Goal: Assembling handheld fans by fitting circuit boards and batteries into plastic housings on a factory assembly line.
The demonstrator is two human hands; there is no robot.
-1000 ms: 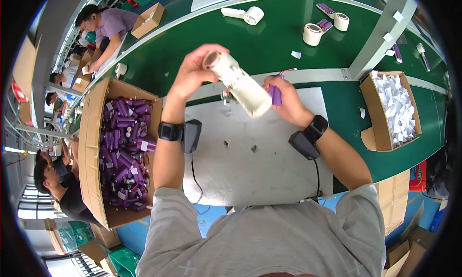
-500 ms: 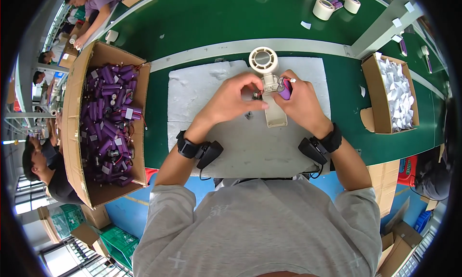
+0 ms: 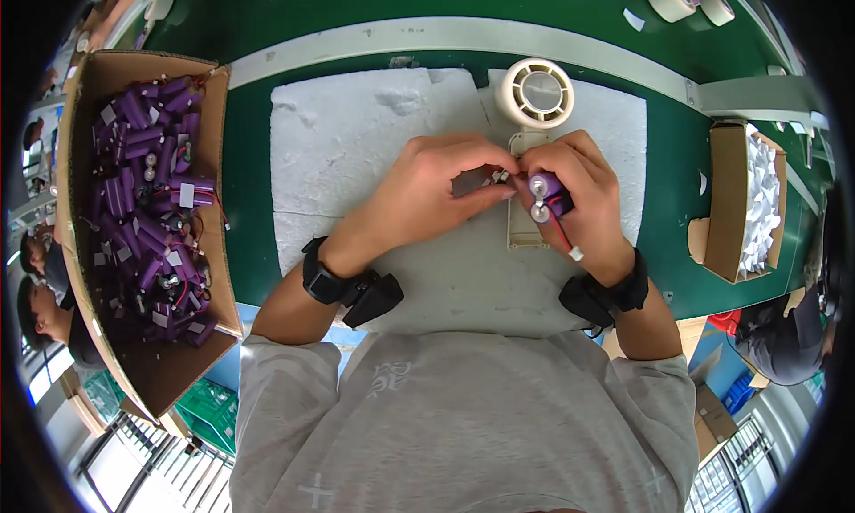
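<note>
A cream handheld fan with a round slotted head (image 3: 537, 93) lies on white foam sheets (image 3: 334, 143), its narrow handle shell (image 3: 525, 234) open toward me. My right hand (image 3: 592, 192) is closed around a purple two-cell battery pack (image 3: 545, 191) over the handle. Its silvery cell ends face up, and a red and black lead runs from it to a white plug (image 3: 575, 254). My left hand (image 3: 427, 188) pinches thin wires (image 3: 501, 175) beside the handle, its fingertips close to those of my right hand. Their exact grip is partly hidden.
At left stands a cardboard box (image 3: 223, 272) full of purple battery packs with leads. A smaller box (image 3: 726, 201) at right holds white paper pieces. Behind the foam a pale metal rail (image 3: 463, 34) crosses the green table (image 3: 356, 1). White rolls (image 3: 670, 0) lie far right.
The head view has shifted. In my right hand the battery pack has turned, so its cell ends and hanging lead now show. My left fingertips have come closer to the right hand.
</note>
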